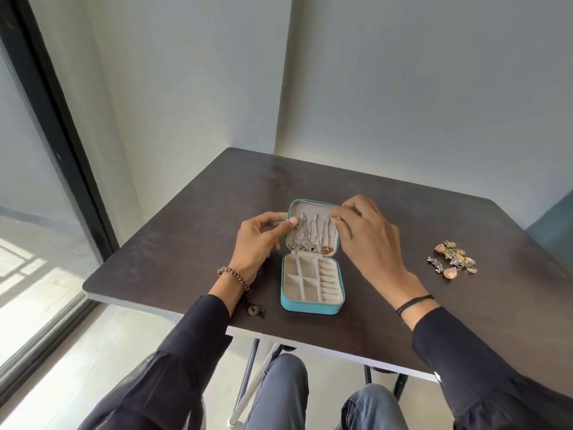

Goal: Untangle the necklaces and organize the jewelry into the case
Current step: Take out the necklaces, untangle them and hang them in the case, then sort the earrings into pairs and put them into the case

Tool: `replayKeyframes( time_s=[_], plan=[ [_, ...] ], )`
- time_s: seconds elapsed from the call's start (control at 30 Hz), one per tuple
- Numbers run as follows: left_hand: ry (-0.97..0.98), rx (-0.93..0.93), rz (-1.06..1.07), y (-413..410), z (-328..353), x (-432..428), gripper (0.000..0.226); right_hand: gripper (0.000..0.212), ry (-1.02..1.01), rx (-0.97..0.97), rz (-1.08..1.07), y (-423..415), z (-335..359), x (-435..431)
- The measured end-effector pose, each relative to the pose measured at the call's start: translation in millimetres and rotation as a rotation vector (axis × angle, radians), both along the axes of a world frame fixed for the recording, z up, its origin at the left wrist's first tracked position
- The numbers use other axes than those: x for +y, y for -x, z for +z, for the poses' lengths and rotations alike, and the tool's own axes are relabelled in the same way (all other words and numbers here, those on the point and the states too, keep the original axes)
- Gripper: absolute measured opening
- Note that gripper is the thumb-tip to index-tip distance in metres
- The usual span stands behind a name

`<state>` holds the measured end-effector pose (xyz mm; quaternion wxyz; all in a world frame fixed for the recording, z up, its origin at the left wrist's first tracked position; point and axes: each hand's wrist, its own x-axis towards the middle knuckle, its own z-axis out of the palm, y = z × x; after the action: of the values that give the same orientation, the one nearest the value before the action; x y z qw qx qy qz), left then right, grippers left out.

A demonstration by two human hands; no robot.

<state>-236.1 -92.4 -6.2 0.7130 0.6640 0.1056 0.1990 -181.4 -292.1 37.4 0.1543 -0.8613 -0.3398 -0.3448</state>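
A small teal case (310, 307) lies open near the middle of a dark table (186, 243), its tray of pale compartments nearer the person and its lid (313, 207) folded back on the far side. Several necklaces (305, 234) hang side by side down the lid's pale lining, with their pendants gathered at its lower edge. The left hand (260, 240) pinches the lid's left rim, thumb on the lining just beside the leftmost chain and fingers curled round the outside. The right hand (362, 234) has its fingertips bunched at the lid's upper right corner, over the top of the rightmost chain. Whether they pinch the chain or only touch the lining, I cannot tell. A heap of loose jewelry (454, 259) — gold and silver pieces — sits on the table well to the right of the case. A bead bracelet (235, 276) circles the left wrist and a black cord (414, 304) the right.
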Motion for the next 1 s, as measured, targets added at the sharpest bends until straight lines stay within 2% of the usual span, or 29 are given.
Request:
replayKeyframes(
  time_s=[0.2, 0.4, 0.6, 0.77, 1.0],
  plan=[
    [-0.034, 0.018, 0.066, -3.7, -1.4, -2.9, 0.027, 0.013, 0.026, 0.273, -0.056, 8.7, -16.9, -8.7],
    [-0.142, 0.056, 0.092, -4.8, -1.5, -4.3, 0.030, 0.015, 0.020, 0.424, -0.011, 19.1, -22.8, -16.0],
    [-0.405, 0.099, 0.215, 1.0, 6.8, -11.9, 0.014, 0.011, -0.022, 0.501, -0.002, 20.3, -16.0, -20.2],
    [-0.630, 0.141, 0.178, 5.1, 30.6, -20.9, 0.013, 0.010, -0.015, 0.514, 0.006, 19.2, -9.2, -24.2],
    [-0.758, 0.138, 0.040, 1.5, 59.9, -53.0, 0.013, 0.011, -0.091, 0.516, -0.012, 17.0, -6.8, -50.1]
  ],
)
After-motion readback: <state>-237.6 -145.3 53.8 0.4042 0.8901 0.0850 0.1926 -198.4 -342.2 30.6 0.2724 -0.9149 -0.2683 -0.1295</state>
